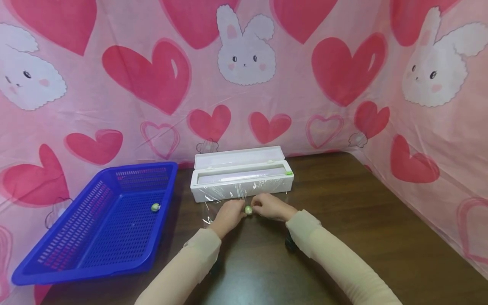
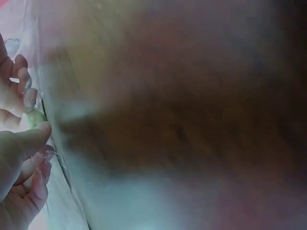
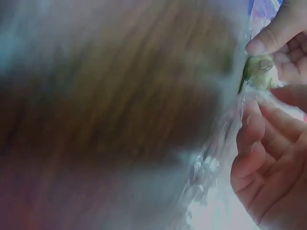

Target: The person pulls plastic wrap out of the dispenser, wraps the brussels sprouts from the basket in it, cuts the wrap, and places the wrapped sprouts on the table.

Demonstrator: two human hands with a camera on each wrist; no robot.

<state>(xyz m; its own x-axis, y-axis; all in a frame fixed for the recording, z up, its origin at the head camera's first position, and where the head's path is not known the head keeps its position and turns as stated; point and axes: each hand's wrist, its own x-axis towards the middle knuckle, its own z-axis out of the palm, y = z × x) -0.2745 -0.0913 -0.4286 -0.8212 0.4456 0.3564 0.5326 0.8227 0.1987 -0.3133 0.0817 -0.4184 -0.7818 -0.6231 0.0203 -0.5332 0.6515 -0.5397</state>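
A small round green-and-white vegetable like a Brussels sprout (image 1: 248, 210) sits between my two hands, with clear cling film (image 3: 206, 165) around it. My left hand (image 1: 230, 215) pinches the film beside it, the thumb tip right at the vegetable in the left wrist view. From the other side, my right hand (image 1: 271, 206) pinches film between thumb and curled fingers (image 3: 250, 127). The film runs up to a white cling film dispenser box (image 1: 244, 189) just beyond the hands, its lid (image 1: 238, 156) raised.
At the left stands a blue plastic basket (image 1: 165, 212) with one similar green-and-white piece (image 1: 155, 207) inside. A green slider (image 1: 288, 173) sits at the dispenser's right end. The brown table (image 1: 335, 203) meets a pink heart-and-rabbit curtain (image 1: 244, 97) at the back.
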